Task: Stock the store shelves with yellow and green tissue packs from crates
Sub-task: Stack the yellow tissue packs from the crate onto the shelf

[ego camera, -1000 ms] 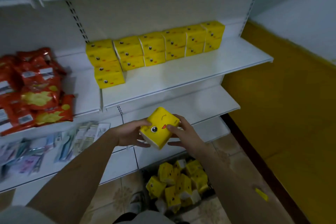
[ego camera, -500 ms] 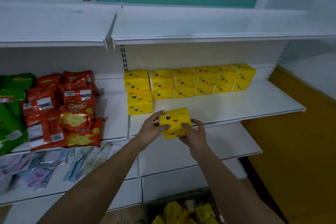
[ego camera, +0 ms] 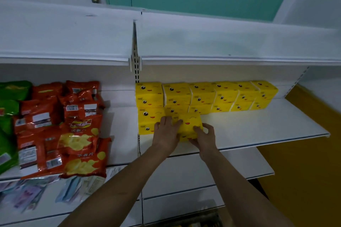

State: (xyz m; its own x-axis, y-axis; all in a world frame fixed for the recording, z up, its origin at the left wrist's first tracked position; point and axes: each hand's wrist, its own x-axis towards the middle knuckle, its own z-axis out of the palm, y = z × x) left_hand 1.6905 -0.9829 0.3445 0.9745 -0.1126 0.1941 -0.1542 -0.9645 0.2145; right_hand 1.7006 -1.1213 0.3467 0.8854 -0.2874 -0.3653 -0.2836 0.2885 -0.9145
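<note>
**A:** Fingers (ego camera: 167, 125) of your left hand (ego camera: 166, 132) are lying fairly straight over the top left of the yellow tissue pack (ego camera: 190, 125), while your right hand (ego camera: 204, 135) is curling its fingers round the pack's lower right corner. So one is pressing, the other is gripping.

**B:** And where is the pack sitting?

**A:** You are setting it on the white shelf (ego camera: 258, 127), just at 3 o'clock of the front stack (ego camera: 148, 120) and at 6 o'clock of the back row (ego camera: 206, 96). It is touching or nearly touching both; I cannot tell which.

**B:** How is it going to handle?

**A:** You are dealing with something that looks light and soft, in a slick wrapper, so it is probably going to dent under a hard squeeze. I would be taking it by two opposite sides, flat-fingered, and sliding it rather than pinching a corner.
</note>
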